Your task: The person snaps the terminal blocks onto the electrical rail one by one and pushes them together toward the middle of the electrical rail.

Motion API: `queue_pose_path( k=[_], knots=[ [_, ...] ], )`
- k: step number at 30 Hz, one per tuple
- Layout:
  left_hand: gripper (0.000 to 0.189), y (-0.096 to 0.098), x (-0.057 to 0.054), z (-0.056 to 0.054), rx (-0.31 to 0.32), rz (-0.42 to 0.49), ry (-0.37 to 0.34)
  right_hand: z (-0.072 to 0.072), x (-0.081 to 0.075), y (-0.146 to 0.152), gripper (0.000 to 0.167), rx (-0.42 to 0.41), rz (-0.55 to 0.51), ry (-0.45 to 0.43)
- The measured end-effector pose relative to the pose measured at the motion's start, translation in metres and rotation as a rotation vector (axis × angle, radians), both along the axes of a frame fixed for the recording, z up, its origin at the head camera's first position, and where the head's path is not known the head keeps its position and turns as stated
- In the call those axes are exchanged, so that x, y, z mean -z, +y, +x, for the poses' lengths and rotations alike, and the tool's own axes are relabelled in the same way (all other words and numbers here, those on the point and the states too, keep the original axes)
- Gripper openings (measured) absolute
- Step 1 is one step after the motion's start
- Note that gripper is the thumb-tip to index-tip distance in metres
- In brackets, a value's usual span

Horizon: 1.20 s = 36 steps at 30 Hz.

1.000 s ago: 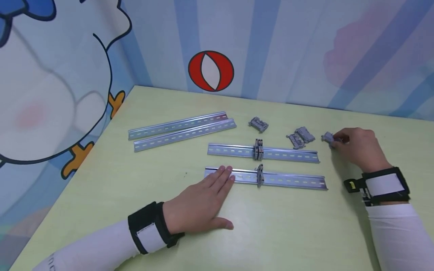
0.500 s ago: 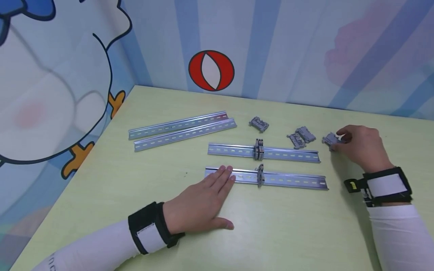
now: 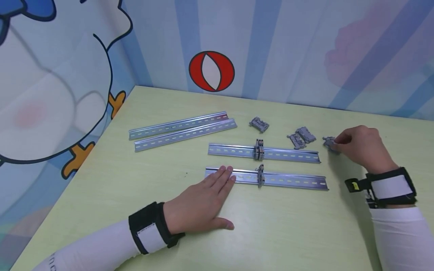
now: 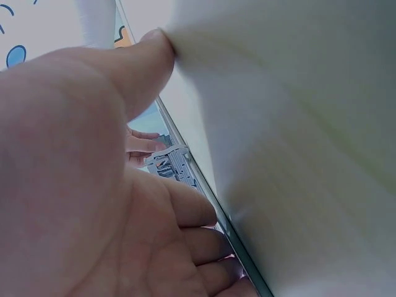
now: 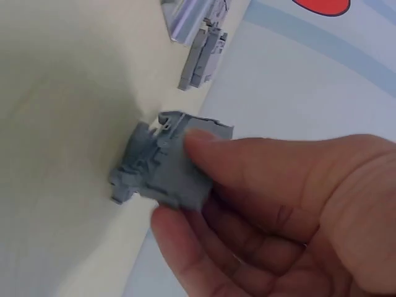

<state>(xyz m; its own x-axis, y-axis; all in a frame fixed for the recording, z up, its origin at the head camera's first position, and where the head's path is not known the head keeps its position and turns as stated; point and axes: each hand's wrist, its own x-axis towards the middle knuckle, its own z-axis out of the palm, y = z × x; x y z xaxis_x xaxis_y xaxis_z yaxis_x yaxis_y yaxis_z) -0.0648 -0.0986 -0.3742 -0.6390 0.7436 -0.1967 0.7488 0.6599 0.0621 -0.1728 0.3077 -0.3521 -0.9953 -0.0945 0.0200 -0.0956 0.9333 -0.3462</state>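
My left hand lies flat with straight fingers, its fingertips on the left end of the nearest slotted metal DIN rail. A single grey terminal block stands upright on that rail; its side shows past the palm in the left wrist view. At the right of the table, my right hand pinches a grey terminal block between thumb and fingers. In the right wrist view, more grey block shape shows just behind it, close to the table.
A second rail bearing upright terminal blocks lies just behind the nearest one. Two bare rails lie at the back left. Loose terminal blocks lie behind: one alone and a pair. A printed wall borders the table.
My right hand has shifted slightly at the block, its fingers drawing together, and its wrist has moved a little to the right. The left hand and the rails stay where they were.
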Motion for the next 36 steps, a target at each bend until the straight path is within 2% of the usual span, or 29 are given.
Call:
queue_pose_path(
  k=[7,16,21,24,28,31,36],
  knots=[
    [0.101,-0.001,0.0,0.0,0.004,0.0,0.005,0.004,-0.012,-0.001,0.033,-0.069,0.017,-0.093],
    [0.1,-0.001,-0.001,0.001,0.008,0.001,0.013,0.009,-0.025,-0.005,0.029,-0.087,0.027,-0.252],
    [0.1,0.0,-0.002,0.001,0.007,0.002,0.006,0.013,-0.032,-0.011,0.026,-0.102,0.028,-0.296],
    [0.1,-0.001,-0.002,0.0,0.004,0.004,-0.004,0.017,-0.035,-0.015,0.025,-0.132,0.02,-0.368],
    [0.101,-0.001,-0.002,0.0,0.0,0.003,-0.013,0.02,-0.037,-0.02,0.029,-0.227,0.035,-0.513],
    [0.101,-0.001,-0.001,-0.001,-0.001,0.001,-0.013,0.021,-0.036,-0.024,0.027,-0.286,0.054,-0.569],
    [0.101,-0.001,-0.001,-0.001,0.004,0.002,-0.014,0.024,-0.032,-0.031,0.02,-0.27,0.042,-0.608]
  ],
)
